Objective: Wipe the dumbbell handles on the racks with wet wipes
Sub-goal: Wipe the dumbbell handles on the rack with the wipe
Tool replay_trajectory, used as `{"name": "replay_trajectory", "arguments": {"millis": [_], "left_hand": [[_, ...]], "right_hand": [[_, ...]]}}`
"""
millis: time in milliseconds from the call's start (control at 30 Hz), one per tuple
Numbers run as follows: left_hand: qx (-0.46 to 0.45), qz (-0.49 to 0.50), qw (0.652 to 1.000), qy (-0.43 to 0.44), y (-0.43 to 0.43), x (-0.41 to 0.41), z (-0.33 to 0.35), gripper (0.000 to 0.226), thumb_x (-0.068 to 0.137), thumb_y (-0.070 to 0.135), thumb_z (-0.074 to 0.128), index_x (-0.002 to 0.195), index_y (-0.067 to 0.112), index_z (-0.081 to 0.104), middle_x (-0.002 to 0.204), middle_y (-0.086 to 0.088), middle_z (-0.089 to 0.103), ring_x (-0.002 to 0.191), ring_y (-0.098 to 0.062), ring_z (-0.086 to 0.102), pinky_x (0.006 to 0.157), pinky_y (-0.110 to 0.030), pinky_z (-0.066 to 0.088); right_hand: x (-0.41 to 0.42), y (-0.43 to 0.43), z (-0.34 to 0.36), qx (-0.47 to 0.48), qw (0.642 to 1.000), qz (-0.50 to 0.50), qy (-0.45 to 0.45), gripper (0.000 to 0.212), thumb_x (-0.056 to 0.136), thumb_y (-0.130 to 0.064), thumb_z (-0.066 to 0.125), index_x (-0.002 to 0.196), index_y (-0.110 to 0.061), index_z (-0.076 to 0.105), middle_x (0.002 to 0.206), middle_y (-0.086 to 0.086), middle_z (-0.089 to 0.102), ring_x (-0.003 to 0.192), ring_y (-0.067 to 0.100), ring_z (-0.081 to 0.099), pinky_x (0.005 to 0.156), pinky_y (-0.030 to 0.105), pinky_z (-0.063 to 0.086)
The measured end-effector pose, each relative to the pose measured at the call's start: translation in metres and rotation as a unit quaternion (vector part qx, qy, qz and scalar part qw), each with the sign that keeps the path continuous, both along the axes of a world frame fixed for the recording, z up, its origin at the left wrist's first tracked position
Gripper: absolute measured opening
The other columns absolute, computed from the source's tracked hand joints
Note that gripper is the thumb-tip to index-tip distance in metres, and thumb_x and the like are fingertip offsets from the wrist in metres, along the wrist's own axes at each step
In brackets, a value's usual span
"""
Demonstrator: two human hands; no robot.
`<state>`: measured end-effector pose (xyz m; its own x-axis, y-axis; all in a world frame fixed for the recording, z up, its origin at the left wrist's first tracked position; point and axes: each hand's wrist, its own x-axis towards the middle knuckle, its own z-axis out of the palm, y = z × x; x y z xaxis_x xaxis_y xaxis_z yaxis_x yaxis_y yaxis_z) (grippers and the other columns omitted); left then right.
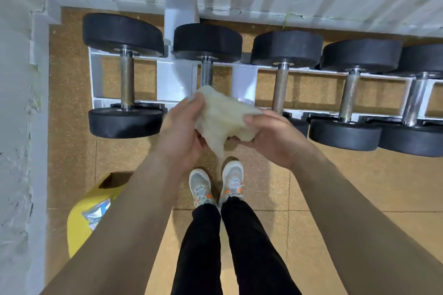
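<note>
At frame centre, the left hand [181,132] and right hand [271,136] both grasp a crumpled off-white wet wipe [224,117], held above the white metal rack [172,79] of black-ended dumbbells [125,74], with bare tan floor [347,189] at lower right.

A yellow container [79,220] stands on the floor [347,187], below and to the left of the left hand [178,134]. On it lies a crumpled wrapper [97,211], blue and clear. Below the gap between this hand and the right hand [273,134] are two grey shoes [200,187] with orange marks and black trousers [199,246]. The floor is tan and speckled. Far to the left of the left hand is a white wall [16,127] with peeling paint.
</note>
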<state>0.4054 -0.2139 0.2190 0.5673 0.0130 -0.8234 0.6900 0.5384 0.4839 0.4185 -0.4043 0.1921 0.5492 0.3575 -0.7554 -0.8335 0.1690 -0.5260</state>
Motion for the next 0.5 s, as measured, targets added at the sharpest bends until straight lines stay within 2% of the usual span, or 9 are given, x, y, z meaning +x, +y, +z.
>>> {"name": "replay_trajectory", "arguments": {"millis": [100,233,300,400,500], "left_hand": [[0.035,0.008,0.999,0.000,-0.006,0.002,-0.010,0.035,0.101,0.032,0.058,0.129,0.011,0.061,0.115,-0.010,0.073,0.103,-0.025,0.071,0.077,-0.042,0.060],[0.035,0.046,0.998,0.008,-0.027,0.011,-0.023,0.045,0.099,0.018,0.063,0.141,0.006,0.054,0.122,-0.010,0.071,0.099,-0.019,0.072,0.071,-0.030,0.059],[0.012,0.044,0.999,0.007,-0.041,0.015,-0.031,0.039,0.099,0.010,0.059,0.137,0.005,0.057,0.118,-0.010,0.071,0.097,-0.019,0.072,0.074,-0.030,0.059],[-0.051,0.030,0.998,0.001,-0.064,0.021,-0.045,0.035,0.098,0.002,0.052,0.132,0.007,0.059,0.115,-0.012,0.071,0.096,-0.024,0.071,0.076,-0.036,0.059],[-0.069,0.042,0.997,-0.006,-0.086,0.029,-0.064,0.035,0.091,-0.009,0.044,0.115,0.009,0.061,0.108,-0.014,0.069,0.100,-0.031,0.066,0.082,-0.043,0.056]], "right_hand": [[0.004,-0.019,-0.005,-0.024,1.000,-0.017,0.000,0.058,0.084,-0.023,0.067,0.134,0.005,0.058,0.120,0.023,0.061,0.106,0.037,0.059,0.085,0.044,0.049],[0.012,-0.056,-0.009,-0.005,1.000,-0.012,-0.025,0.035,0.083,-0.023,0.067,0.116,-0.013,0.075,0.110,0.010,0.073,0.098,0.025,0.069,0.076,0.034,0.058],[0.015,-0.073,-0.011,0.026,0.999,0.001,-0.025,0.043,0.084,-0.015,0.065,0.126,-0.009,0.069,0.112,0.010,0.071,0.098,0.024,0.068,0.072,0.030,0.057],[0.020,-0.094,-0.022,0.027,0.999,0.006,-0.021,0.051,0.086,-0.003,0.065,0.135,0.002,0.057,0.119,0.013,0.066,0.107,0.027,0.066,0.080,0.032,0.059],[0.031,-0.113,-0.037,-0.036,0.998,-0.040,-0.009,0.031,0.087,0.001,0.065,0.118,0.001,0.064,0.107,0.010,0.073,0.100,0.026,0.071,0.082,0.037,0.060]]}}
